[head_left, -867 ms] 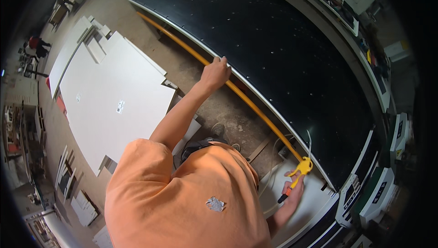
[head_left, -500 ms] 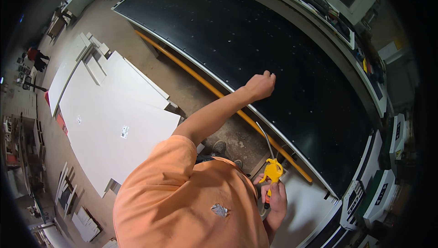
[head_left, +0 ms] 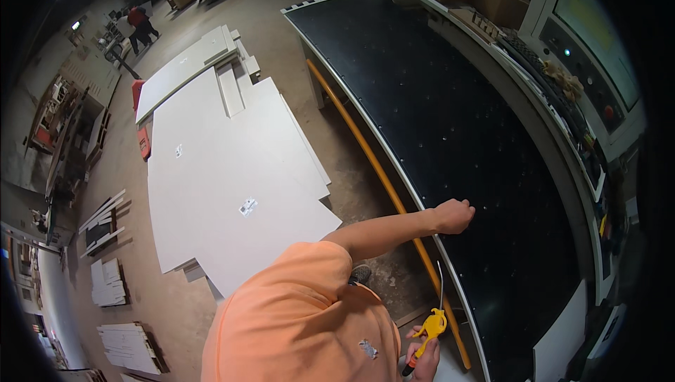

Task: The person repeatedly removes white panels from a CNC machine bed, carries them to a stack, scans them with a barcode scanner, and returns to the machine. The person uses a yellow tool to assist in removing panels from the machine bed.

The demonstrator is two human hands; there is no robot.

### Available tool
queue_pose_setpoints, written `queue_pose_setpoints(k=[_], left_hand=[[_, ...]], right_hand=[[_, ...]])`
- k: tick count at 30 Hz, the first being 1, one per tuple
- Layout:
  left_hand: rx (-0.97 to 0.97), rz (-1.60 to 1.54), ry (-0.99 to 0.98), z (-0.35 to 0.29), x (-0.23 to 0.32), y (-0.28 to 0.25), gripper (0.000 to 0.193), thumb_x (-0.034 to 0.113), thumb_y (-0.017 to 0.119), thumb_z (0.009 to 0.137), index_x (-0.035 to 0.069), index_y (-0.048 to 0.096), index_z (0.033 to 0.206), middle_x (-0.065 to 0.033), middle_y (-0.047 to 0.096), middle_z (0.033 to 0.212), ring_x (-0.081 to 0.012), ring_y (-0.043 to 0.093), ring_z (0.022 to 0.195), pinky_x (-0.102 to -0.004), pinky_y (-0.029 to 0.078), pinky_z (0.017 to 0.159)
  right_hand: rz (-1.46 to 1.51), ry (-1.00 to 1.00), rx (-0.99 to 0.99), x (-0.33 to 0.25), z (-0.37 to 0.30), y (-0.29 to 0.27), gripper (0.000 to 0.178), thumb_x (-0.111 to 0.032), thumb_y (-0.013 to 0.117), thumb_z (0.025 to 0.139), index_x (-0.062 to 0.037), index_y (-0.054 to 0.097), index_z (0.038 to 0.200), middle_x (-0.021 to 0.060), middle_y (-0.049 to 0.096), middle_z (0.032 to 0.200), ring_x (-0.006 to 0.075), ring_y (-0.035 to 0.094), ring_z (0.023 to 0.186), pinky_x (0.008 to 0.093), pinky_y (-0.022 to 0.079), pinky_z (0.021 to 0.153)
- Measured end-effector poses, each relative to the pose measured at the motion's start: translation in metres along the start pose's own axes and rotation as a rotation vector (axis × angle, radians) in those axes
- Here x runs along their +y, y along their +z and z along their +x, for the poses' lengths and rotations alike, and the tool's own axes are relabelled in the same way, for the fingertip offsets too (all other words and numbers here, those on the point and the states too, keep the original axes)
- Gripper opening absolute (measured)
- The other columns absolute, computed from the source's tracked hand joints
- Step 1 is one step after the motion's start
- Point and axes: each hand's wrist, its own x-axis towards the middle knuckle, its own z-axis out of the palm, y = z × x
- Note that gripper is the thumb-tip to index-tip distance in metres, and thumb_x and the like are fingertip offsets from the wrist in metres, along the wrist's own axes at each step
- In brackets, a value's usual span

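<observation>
Left hand (head_left: 453,215) in fist on black table (head_left: 450,115). Right hand (head_left: 422,354) grips yellow air gun (head_left: 430,327), thin nozzle pointing up, toward left hand.

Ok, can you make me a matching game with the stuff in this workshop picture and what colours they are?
Things:
1. big table
2. blow gun in the right hand
3. boards on the floor
4. shirt

Colours:
A. white
B. orange
C. black
D. yellow

Pairs: 1-C, 2-D, 3-A, 4-B
</observation>
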Motion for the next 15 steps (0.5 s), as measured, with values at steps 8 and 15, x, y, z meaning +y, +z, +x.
queue_pose_setpoints(k=[8, 15], left_hand=[[0.164, -0.087, -0.108, -0.011, -0.011, 0.000, 0.026, 0.023, 0.064, 0.091, -0.001, 0.059, 0.100, -0.0228, 0.064, 0.102, -0.0414, 0.067, 0.092, -0.0478, 0.058, 0.079], [0.265, -0.044, 0.007, -0.014, 0.020, 0.017, 0.018, 0.019, 0.066, 0.093, 0.005, 0.057, 0.101, -0.0155, 0.060, 0.103, -0.0393, 0.065, 0.086, -0.0485, 0.054, 0.069]], right_hand=[[0.156, -0.034, 0.429, 0.012, 0.034, -0.033, 0.049, -0.055, 0.031, 0.108, -0.0101, 0.050, 0.111, 0.0016, 0.053, 0.091, 0.0080, 0.043, 0.044, 0.0211, 0.035, 0.039], [0.199, -0.150, 1.094, 0.045, 0.024, -0.076, 0.043, -0.050, 0.036, 0.108, -0.0107, 0.048, 0.096, 0.0026, 0.050, 0.080, 0.0108, 0.045, 0.044, 0.0263, 0.039, 0.040]])
